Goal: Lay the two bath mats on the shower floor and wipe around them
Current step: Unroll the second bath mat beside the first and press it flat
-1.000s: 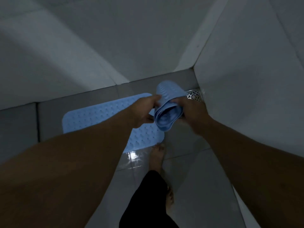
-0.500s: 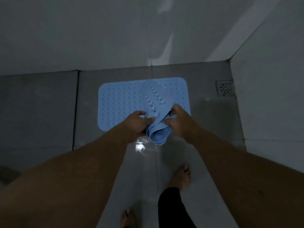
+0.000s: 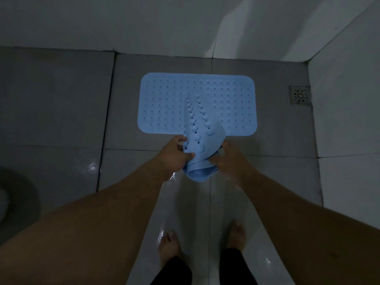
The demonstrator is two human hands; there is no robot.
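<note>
Dark curved shape [image 3: 14, 194] at 9 o'clock edge of frame, too dim to identify. Grey tiled shower floor [image 3: 61, 103] runs across the view, wet glare patches near centre bottom. White tiled walls [image 3: 144, 21] at 12 o'clock and along the right side.

Left hand [image 3: 174, 154] just left of centre: fingers curled closed, thumb on top, pinching the left edge of the second mat [image 3: 198, 145]. This mat is light blue, folded/curled over on itself, suction cups facing up, held off the floor. Its far end projects toward 12 o'clock and overlaps the view of the flat mat [image 3: 232, 103]; whether they touch, cannot tell.

Flat mat: light blue, rectangular with rounded corners, perforated, lying flat on the floor at 12 o'clock from the hands, long side across the view, clear of both walls.

Right hand [image 3: 228, 159] just right of centre: fingers bent around the right side of the second mat; hand is motion-blurred, so exact grip not clear, but it is in contact.

2 bare feet [image 3: 168, 249] at 6 o'clock on the wet tile.

Square metal drain [image 3: 299, 95] at 2 o'clock, against the right wall, well apart from the flat mat.
</note>
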